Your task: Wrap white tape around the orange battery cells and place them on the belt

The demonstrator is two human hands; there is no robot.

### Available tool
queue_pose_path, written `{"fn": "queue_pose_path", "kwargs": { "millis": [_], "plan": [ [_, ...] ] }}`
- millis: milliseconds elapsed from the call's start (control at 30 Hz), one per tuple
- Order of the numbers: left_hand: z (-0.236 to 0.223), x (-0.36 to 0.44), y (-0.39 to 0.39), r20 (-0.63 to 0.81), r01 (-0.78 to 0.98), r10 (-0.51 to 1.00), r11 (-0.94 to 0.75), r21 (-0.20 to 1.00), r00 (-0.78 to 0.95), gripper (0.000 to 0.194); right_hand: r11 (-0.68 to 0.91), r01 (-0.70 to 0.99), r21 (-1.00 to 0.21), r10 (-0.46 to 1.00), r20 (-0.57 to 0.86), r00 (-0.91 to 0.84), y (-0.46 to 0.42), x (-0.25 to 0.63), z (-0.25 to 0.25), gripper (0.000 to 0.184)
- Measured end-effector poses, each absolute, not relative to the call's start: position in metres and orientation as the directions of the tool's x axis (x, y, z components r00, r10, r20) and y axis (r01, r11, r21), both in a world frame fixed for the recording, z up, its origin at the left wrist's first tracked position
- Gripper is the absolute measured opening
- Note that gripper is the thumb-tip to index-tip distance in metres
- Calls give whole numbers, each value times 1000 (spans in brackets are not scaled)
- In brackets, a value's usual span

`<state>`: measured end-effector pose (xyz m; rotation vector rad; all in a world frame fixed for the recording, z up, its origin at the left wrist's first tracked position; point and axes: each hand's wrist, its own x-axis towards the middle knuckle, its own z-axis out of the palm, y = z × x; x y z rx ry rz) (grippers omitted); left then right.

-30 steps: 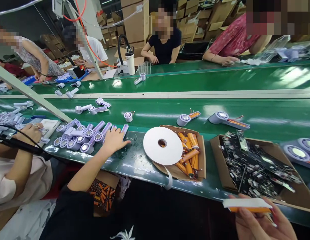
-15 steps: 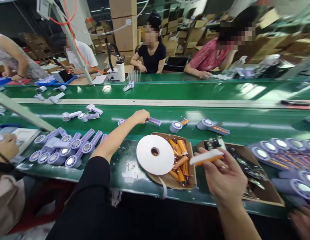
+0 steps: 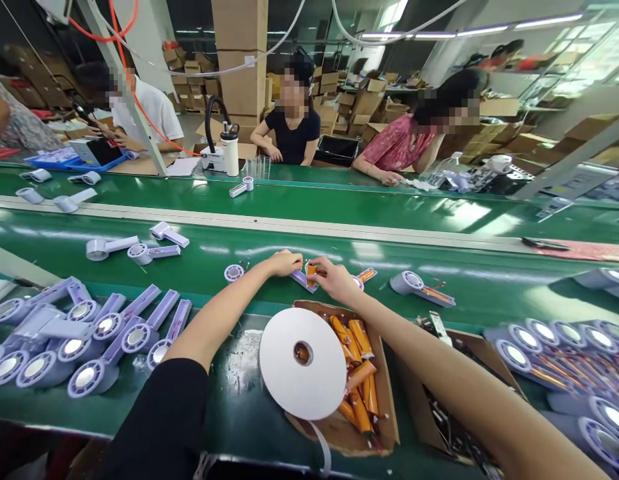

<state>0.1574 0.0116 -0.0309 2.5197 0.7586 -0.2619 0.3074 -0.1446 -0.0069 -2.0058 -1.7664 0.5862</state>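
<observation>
My left hand [image 3: 285,263] is closed on a lilac handheld fan housing on the green belt. The round fan head [image 3: 234,273] shows left of my wrist, and the open handle [image 3: 302,279] sticks out to the right. Between the fingertips of my right hand [image 3: 335,279] is an orange wrapped battery [image 3: 312,272], held at the handle's end; whether it touches the handle is unclear. Nearer to me, a large white tape roll [image 3: 303,393] lies over a cardboard box [image 3: 386,400] of orange batteries [image 3: 362,377].
Lilac fan housings [image 3: 89,330] are heaped at left, and more with orange batteries [image 3: 554,360] lie at right. A box of dark parts [image 3: 456,400] sits beneath my right forearm. Across the belt [image 3: 349,210], several people sit near a white pump-like device [image 3: 230,152].
My right hand has carried the orange battery from above the boxes to the fan handle on the belt. My left hand stays on the housing. The view has shifted.
</observation>
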Motion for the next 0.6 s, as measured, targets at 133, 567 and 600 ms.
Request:
{"fn": "queue_pose_path", "kwargs": {
  "millis": [133,567,600],
  "plan": [
    [-35,165,9,-335,607,506,-684,406,795,47,-109,941,-320,986,-157,60,-139,304,-9,40],
    [-24,175,-5,-292,628,556,-673,391,778,47,-66,997,26,942,-329,71,-126,276,10,34],
    [-22,176,-6,-283,625,558,-678,386,780,47,-62,998,33,942,-328,69,-127,273,13,33]
  ]
}}
